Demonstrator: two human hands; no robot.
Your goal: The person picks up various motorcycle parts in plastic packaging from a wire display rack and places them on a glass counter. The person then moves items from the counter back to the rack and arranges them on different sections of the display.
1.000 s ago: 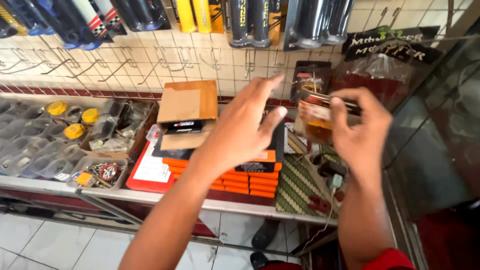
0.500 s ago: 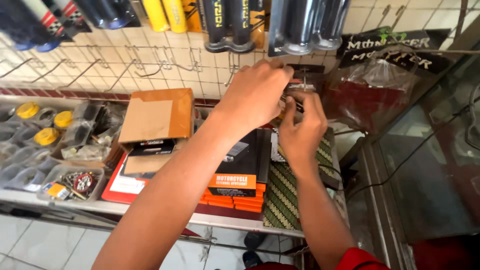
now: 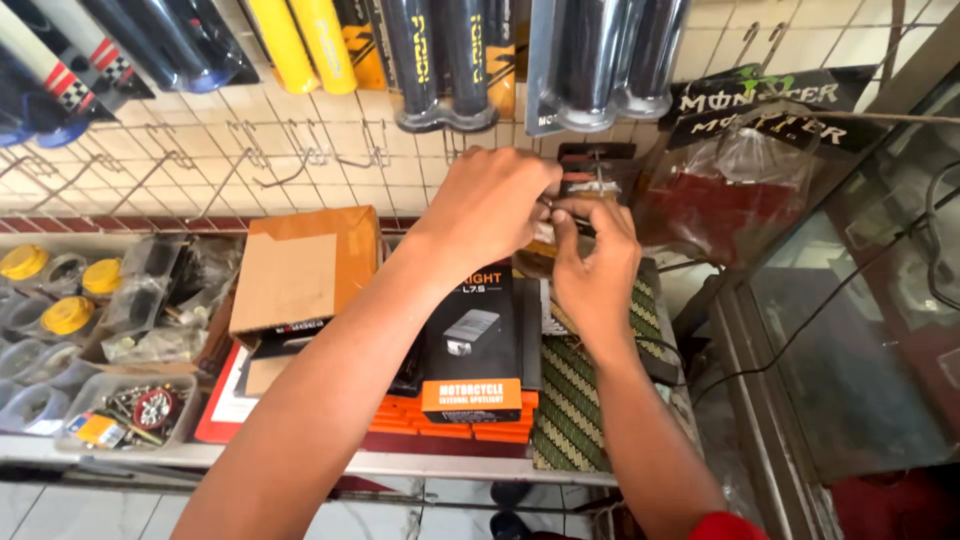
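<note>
Up top, blister packs of black handlebar grips (image 3: 440, 60) hang on the tiled wall, yellow grips (image 3: 300, 40) just left of them. On the shelf sits a black box with an orange band (image 3: 472, 345) atop a stack of orange boxes (image 3: 450, 418). To its left, an open brown cardboard box (image 3: 300, 270). A small hanging packet (image 3: 590, 170) is pinched between both hands, a clear bag with a black header card (image 3: 740, 160) beside it.

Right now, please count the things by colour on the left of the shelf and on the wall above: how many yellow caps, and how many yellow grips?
Yellow caps: 3
Yellow grips: 2
Total: 5
Both hands, left hand and right hand, hold a small packet at the wall hook.
</note>
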